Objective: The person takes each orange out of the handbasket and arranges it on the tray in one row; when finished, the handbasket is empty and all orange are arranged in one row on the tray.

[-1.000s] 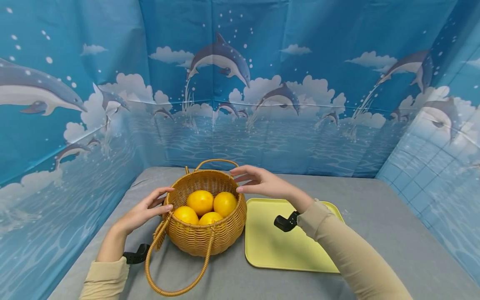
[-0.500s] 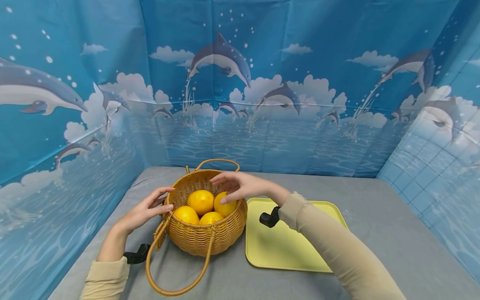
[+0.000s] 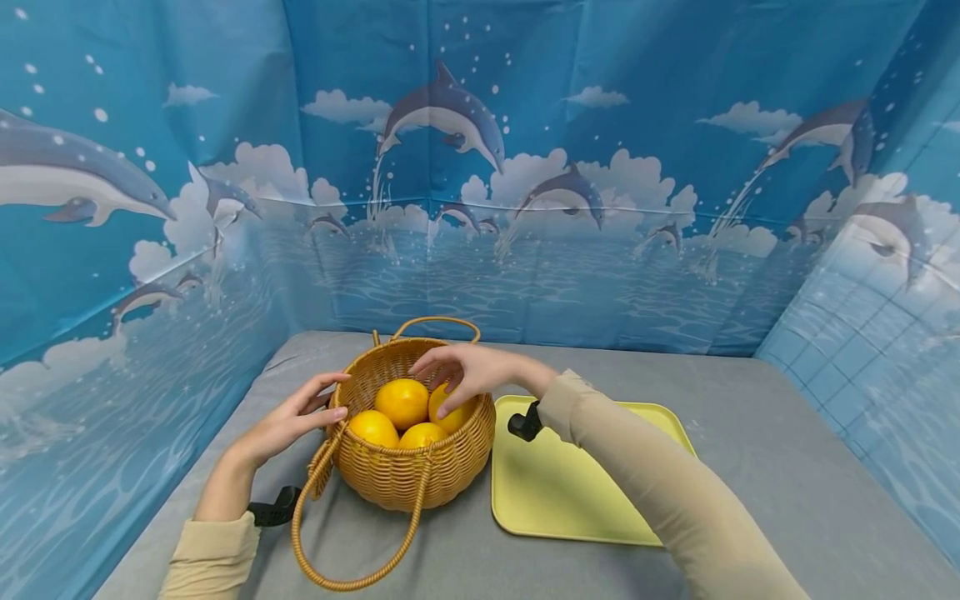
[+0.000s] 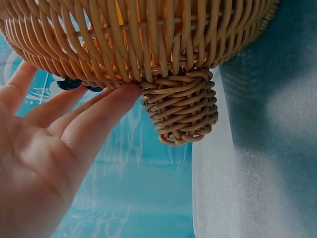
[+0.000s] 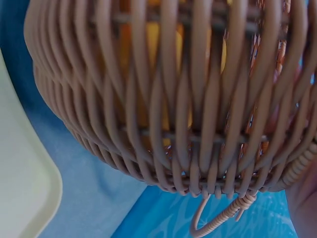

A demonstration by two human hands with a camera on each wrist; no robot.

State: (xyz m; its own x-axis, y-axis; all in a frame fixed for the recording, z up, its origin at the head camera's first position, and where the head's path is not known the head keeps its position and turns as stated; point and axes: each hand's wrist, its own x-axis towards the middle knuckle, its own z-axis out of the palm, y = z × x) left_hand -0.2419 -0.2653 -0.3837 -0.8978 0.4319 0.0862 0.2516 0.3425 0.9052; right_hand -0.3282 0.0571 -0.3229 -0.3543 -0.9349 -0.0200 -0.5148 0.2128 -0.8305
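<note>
In the head view a round wicker basket point(image 3: 412, 479) holds several yellow-orange fruits point(image 3: 401, 403). My left hand point(image 3: 273, 429) touches the basket's left rim with loosely spread fingers; in the left wrist view, the left hand point(image 4: 54, 144) has its fingertips against the woven wall point(image 4: 163, 39). Over the right part of the opening, my right hand point(image 3: 480, 371) arches above the right-hand fruit point(image 3: 456, 414), its thumb at the fruit's front and its fingers bent behind. Wicker point(image 5: 173, 99) fills most of the right wrist view, with part of that hand point(image 5: 304, 203) at the right edge.
A yellow tray point(image 3: 570, 500) lies just right of the basket on the grey surface point(image 3: 757, 467). One basket handle point(image 3: 352, 586) hangs toward the front, the other point(image 3: 438, 320) stands at the back. A blue dolphin-print curtain point(image 3: 480, 275) surrounds the surface.
My right hand has moved left and inward from the basket's right rim to the right-hand fruit. My left hand, the basket and the tray have stayed in place.
</note>
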